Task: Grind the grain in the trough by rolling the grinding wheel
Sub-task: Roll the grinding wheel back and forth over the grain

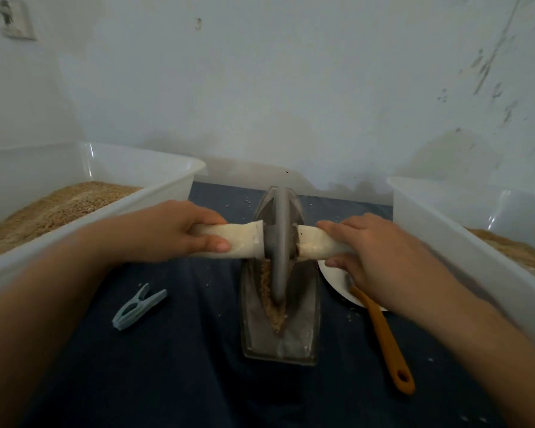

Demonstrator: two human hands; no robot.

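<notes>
Right, grain point(274, 307) sits packed in the narrow groove of the trough point(280, 341), a tan line just nearer the camera than the wheel point(280, 242), and the wheel stands upright on edge in that groove, midway between the two sets of fingers. Left hand point(179, 231) is clenched round the left end of the axle point(244, 240), fingers curled over the top and thumb tucked beneath; right hand point(371, 251) grasps the right end the same way, fingers draped over, thumb under. Both grips sit just beside the wheel's hub, and that looks right to me: close in means steady.

To roll well from here, I'd say press down evenly on both ends, keep the axle level, and let it turn in loosened palms so the wheel rolls rather than skids. Any tilt and the rim could ride up the trough wall and spill grain on the cloth point(183, 350).

Outward now: under the right wrist, a plate point(337, 282) and an orange brush point(389, 344); below the left fingers, a peg point(138, 307). Beyond each hand, a bin of grain, left bin point(84, 168) and right bin point(445, 211).
</notes>
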